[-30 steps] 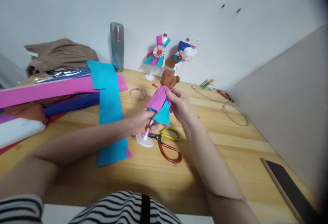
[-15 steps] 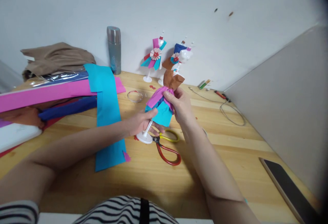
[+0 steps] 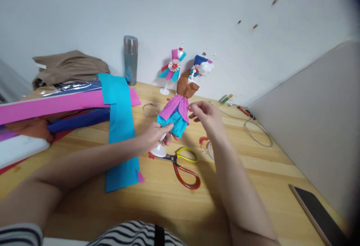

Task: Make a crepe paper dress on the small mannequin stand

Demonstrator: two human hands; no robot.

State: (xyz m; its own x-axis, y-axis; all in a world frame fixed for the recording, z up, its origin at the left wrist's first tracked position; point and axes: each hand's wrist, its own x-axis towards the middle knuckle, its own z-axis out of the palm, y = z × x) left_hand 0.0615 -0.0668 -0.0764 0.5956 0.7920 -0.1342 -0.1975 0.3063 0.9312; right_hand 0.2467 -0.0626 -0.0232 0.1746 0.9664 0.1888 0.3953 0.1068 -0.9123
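A miniature dress form (image 3: pixel 182 105) on a white stand is dressed in fabric: brown on top, a pink overskirt, and a turquoise skirt with some blue showing. My left hand (image 3: pixel 157 135) is closed around it low down, thumb on the turquoise hem and fingers behind the stem. Its round white base (image 3: pixel 159 151) hangs tilted over the scissors' blades. My right hand (image 3: pixel 204 114) is just right of the pink overskirt, fingers loosely bent and apart, with nothing visible in them. Below lie scissors (image 3: pixel 174 158) with one yellow and one red handle.
Two more dressed miniature forms (image 3: pixel 173 66) stand by the wall, near a grey flask (image 3: pixel 131 60). Turquoise fabric strips (image 3: pixel 122 137) and a fabric pile (image 3: pixel 70 99) lie left. A wire ring (image 3: pixel 150 109), a cable (image 3: pixel 253 135) and a phone (image 3: pixel 317 214) are on the table.
My right hand has let go of the waist and moved slightly right. The left hand keeps its hold on the dress form. The camera view has shifted a little.
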